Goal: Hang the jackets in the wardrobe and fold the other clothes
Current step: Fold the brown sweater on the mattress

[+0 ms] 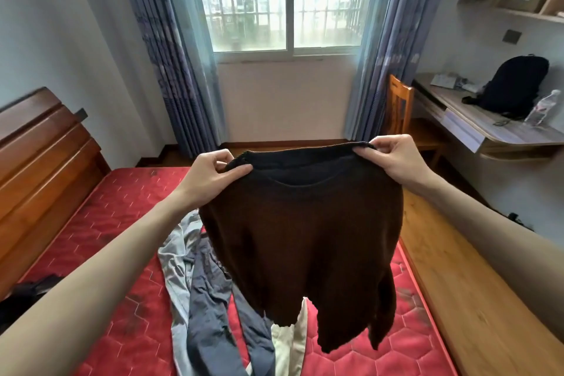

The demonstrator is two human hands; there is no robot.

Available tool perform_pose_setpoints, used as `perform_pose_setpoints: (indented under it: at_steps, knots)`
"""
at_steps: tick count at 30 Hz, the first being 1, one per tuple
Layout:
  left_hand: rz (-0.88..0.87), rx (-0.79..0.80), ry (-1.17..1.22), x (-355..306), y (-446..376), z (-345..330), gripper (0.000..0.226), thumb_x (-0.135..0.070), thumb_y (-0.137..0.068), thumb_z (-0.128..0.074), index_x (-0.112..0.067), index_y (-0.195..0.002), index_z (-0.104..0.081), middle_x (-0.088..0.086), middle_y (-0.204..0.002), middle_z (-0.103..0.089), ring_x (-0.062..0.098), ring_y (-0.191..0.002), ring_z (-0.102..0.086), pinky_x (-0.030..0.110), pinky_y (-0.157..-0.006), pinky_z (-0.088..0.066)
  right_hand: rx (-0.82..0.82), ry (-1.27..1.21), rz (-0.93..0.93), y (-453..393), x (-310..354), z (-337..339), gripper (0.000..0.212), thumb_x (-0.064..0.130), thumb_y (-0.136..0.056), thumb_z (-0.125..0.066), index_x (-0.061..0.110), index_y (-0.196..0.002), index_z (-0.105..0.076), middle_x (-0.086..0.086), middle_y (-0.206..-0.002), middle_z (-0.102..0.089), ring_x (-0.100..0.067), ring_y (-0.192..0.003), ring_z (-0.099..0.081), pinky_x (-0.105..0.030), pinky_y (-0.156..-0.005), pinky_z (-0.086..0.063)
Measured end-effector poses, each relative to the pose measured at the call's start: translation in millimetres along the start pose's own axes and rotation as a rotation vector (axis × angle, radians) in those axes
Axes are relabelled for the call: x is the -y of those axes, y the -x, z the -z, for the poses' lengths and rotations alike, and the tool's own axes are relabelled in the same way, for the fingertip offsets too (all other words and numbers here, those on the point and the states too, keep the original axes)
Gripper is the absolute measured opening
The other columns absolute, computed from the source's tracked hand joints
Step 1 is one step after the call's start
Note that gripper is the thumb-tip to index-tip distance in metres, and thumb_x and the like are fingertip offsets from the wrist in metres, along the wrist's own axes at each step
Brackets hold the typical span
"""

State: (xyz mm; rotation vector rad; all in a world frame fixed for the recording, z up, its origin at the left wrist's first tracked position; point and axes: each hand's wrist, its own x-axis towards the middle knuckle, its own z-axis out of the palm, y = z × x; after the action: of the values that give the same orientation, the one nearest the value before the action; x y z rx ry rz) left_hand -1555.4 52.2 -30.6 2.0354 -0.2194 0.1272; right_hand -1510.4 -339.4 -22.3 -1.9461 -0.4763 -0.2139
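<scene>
Here two hands [210, 177] [393, 162] hold one sweater [302, 238].

Two bare forearms in view, no sleeves visible up to the frame edge. Left hand [210, 175] and right hand [396, 159]: no gloves, rings, watch or wristbands seen. Nails short, unpainted as far as visible. Nothing else of the body in frame.

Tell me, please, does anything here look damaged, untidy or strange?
The dark brown sweater, which both hands hold up by the shoulders, has a ragged, uneven bottom edge that may be frayed. Under it, grey clothes lie crumpled on the bare red mattress. Nothing looks spilled.
</scene>
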Motion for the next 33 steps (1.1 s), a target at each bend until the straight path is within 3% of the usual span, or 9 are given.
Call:
perform_pose_setpoints:
  at_steps: [3, 9, 12, 18, 21, 24, 27, 29, 33]
  knots:
    - [-0.046, -0.005, -0.065, 0, -2, -3, 0.028, -0.035, -0.089, -0.081, -0.011, -0.082, -0.069, 0.006, -0.079, -0.076, 0.023, -0.073, -0.075, 0.033, -0.063, -0.059, 0.035, 0.152, 0.069, 1, 5, 4, 0.022, 0.03, -0.097, -0.071, 0.009, -0.096, -0.078, 0.0, -0.085, -0.078, -0.015, -0.077, -0.076, -0.028, -0.065, -0.062]
    - [-0.081, -0.015, -0.184, 16, 2, -6, 0.035, -0.049, -0.089, -0.077, -0.018, -0.076, -0.066, 0.003, -0.069, -0.072, 0.023, -0.065, -0.071, 0.046, -0.061, -0.056, 0.222, 0.211, -0.088, 27, 0, 13, 0.033, 0.042, -0.099, -0.062, 0.018, -0.084, -0.078, 0.003, -0.074, -0.076, -0.014, -0.067, -0.074, -0.021, -0.057, -0.053]
    - [-0.104, -0.008, -0.297, 28, 4, -16, 0.045, -0.062, -0.084, -0.074, -0.019, -0.074, -0.062, -0.001, -0.065, -0.067, 0.016, -0.06, -0.063, 0.044, -0.062, -0.053, 0.298, 0.217, -0.184, 48, -10, 12, 0.042, 0.051, -0.1, -0.054, 0.02, -0.095, -0.081, 0.002, -0.083, -0.078, -0.016, -0.076, -0.076, -0.029, -0.065, -0.059]
    - [-0.043, -0.038, -0.388, 43, 0, -46, 0.041, -0.056, -0.088, -0.075, -0.021, -0.074, -0.058, -0.003, -0.066, -0.067, 0.018, -0.064, -0.064, 0.043, -0.067, -0.053, 0.325, 0.36, -0.279, 73, -40, 7, 0.06, 0.077, -0.096, -0.043, 0.029, -0.1, -0.077, 0.008, -0.091, -0.075, -0.012, -0.087, -0.072, -0.042, -0.081, -0.058]
    - [-0.003, 0.116, -0.366, 58, 18, -49, 0.045, -0.06, -0.088, -0.072, -0.019, -0.073, -0.058, 0.001, -0.062, -0.064, 0.014, -0.054, -0.055, 0.039, -0.058, -0.048, 0.447, 0.453, -0.198, 106, -44, 10, 0.046, 0.063, -0.091, -0.051, 0.021, -0.102, -0.067, 0.002, -0.091, -0.07, -0.02, -0.086, -0.067, -0.04, -0.079, -0.053]
    - [0.118, 0.351, -0.337, 55, 31, -52, 0.049, -0.06, -0.089, -0.071, -0.014, -0.074, -0.062, -0.004, -0.058, -0.056, 0.007, -0.052, -0.048, 0.032, -0.055, -0.041, 0.611, 0.466, -0.244, 133, -45, 15, 0.051, 0.043, -0.089, -0.058, 0.001, -0.117, -0.059, -0.016, -0.112, -0.067, -0.035, -0.106, -0.062, -0.046, -0.094, -0.048]
    - [0.277, 0.598, -0.368, 39, 37, -55, 0.057, -0.064, -0.09, -0.066, -0.009, -0.078, -0.064, -0.007, -0.06, -0.057, 0.004, -0.055, -0.051, 0.02, -0.054, -0.04, 0.731, 0.389, -0.405, 150, -39, 18, 0.045, 0.041, -0.094, -0.059, 0.013, -0.129, -0.06, -0.006, -0.122, -0.068, -0.029, -0.116, -0.062, -0.039, -0.101, -0.047]
    - [0.374, 0.708, -0.421, 34, 42, -54, 0.058, -0.072, -0.086, -0.066, -0.016, -0.073, -0.058, -0.012, -0.058, -0.049, 0.006, -0.052, -0.045, 0.02, -0.051, -0.035, 0.837, 0.286, -0.52, 156, -33, 21, 0.037, 0.044, -0.097, -0.057, 0.025, -0.127, -0.064, -0.001, -0.12, -0.071, -0.023, -0.114, -0.065, -0.039, -0.1, -0.051]
    - [0.589, 0.876, -0.335, 36, 47, -53, 0.052, -0.071, -0.084, -0.069, -0.019, -0.077, -0.066, -0.005, -0.064, -0.056, 0.008, -0.052, -0.05, 0.021, -0.05, -0.038, 1.097, 0.078, -0.75, 157, -28, 30, 0.029, 0.036, -0.103, -0.062, 0.013, -0.117, -0.073, 0.002, -0.11, -0.073, -0.017, -0.104, -0.067, -0.036, -0.098, -0.05]
